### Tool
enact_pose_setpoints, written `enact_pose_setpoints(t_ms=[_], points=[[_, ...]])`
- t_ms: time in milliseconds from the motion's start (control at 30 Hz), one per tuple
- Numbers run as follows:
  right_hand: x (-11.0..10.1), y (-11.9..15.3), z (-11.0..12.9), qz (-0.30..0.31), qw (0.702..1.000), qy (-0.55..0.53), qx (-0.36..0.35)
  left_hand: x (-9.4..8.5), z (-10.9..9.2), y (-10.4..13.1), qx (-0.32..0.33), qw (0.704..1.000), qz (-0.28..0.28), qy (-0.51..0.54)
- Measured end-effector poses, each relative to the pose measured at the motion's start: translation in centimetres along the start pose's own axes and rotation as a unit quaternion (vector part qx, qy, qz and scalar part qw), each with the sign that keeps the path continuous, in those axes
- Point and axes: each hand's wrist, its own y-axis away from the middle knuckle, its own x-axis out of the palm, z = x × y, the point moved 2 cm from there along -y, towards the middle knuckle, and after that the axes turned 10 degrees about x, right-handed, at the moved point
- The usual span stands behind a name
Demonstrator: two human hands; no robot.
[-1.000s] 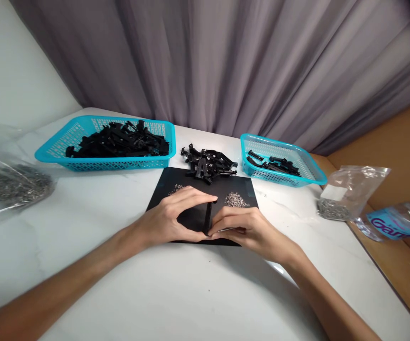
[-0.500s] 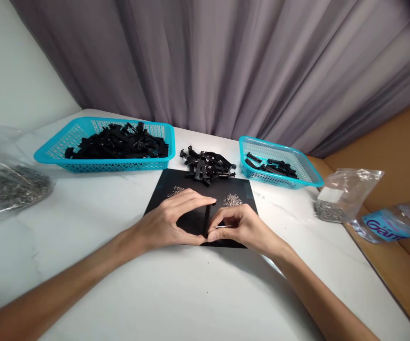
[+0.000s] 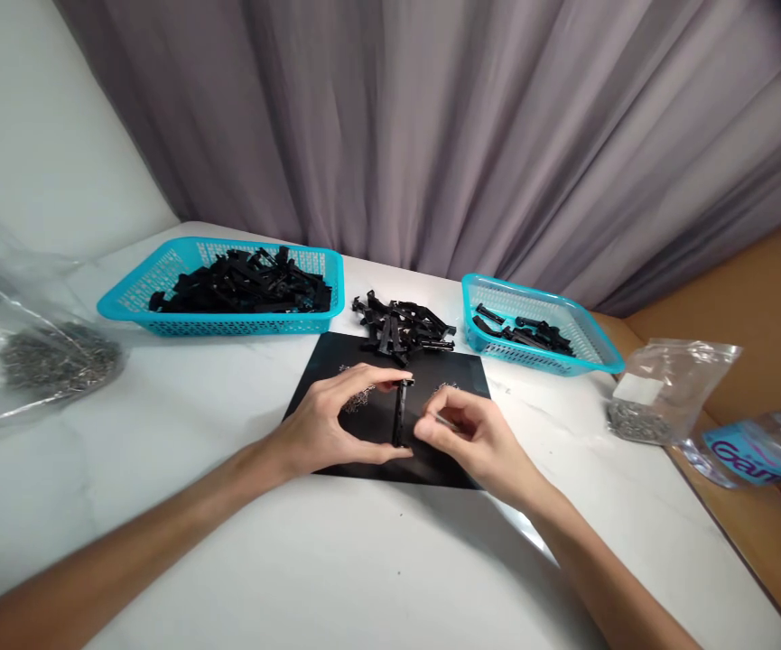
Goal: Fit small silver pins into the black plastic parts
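Note:
My left hand (image 3: 326, 420) grips a narrow black plastic part (image 3: 400, 413) by its two ends, between thumb and fingers, upright above the black mat (image 3: 363, 462). Just right of the part, apart from it, my right hand (image 3: 468, 433) is closed in a pinch. A thin metal pin (image 3: 441, 420) shows between its thumb and fingers; its far end is hidden in the hand. Behind my left fingers lies a small pile of metal pieces (image 3: 357, 402). A second metal pile (image 3: 447, 388) is mostly covered by my right hand.
A blue basket (image 3: 227, 325) heaped with black parts stands back left; a smaller blue basket (image 3: 532, 359) with several parts is back right. Between them lie loose black parts (image 3: 404, 327). Bags of metal pieces (image 3: 58, 361) (image 3: 640, 420) sit at both sides, with a water bottle (image 3: 756, 449) far right.
My right hand has drawn away from the black part to the right. The part has turned so more of its face shows. The whole view has shifted slightly.

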Motion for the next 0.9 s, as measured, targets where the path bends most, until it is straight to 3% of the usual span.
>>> enact_pose_setpoints(t_ms=[233, 367, 433, 533, 667, 900], points=[[-0.5, 1.0, 1.1, -0.143, 0.974, 0.094, -0.146, -0.9, 0.1, -0.2, -0.026, 0.999, -0.021, 0.030], [-0.6, 1.6, 1.3, -0.182, 0.950, 0.166, -0.189, -1.1, 0.0, -0.2, -0.027, 0.999, -0.032, 0.011], [-0.7, 1.5, 1.1, -0.164, 0.960, 0.149, -0.171, -1.1, 0.0, -0.1, -0.030, 0.999, -0.034, 0.004], [-0.5, 1.4, 0.9, -0.087, 0.985, 0.066, -0.134, -1.0, -0.1, -0.1, -0.023, 0.999, -0.037, -0.007], [0.3, 1.6, 0.9, -0.015, 0.992, -0.078, -0.100, -1.1, -0.2, -0.2, -0.008, 0.999, -0.033, -0.017], [1.0, 1.6, 0.7, -0.004, 0.989, -0.124, -0.085, -1.2, -0.4, -0.3, -0.005, 0.999, -0.032, -0.014]])
